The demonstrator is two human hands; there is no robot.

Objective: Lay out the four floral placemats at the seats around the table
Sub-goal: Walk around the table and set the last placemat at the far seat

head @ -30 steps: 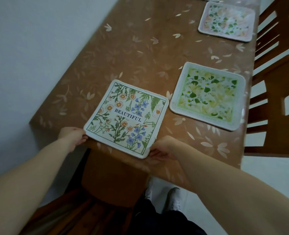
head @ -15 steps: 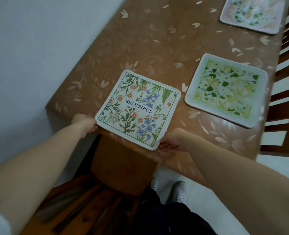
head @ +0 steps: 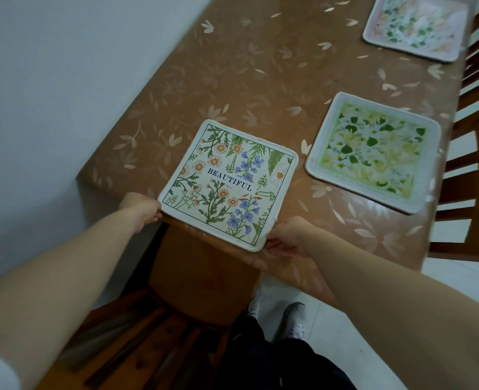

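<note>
Left hand (head: pixel 141 209): pinching near-left corner of daisy placemat (head: pixel 228 182). Placemat: flat at table (head: pixel 261 88) near edge, corners overhanging, between both hands equally. Right hand (head: pixel 289 237): pinching near-right corner. Two more placemats along right edge.

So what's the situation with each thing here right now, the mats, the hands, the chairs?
BEAUTIFUL placemat: flat on the table, near edge at the table's end, held at both near corners.
Left hand: gripping its near left corner.
Right hand: gripping its near right corner.
Green placemat: laid flat, untouched.
Pink placemat: laid flat, partly out of frame.
Near chair: pushed in.
Table: covered with a petal-print cloth.
</note>
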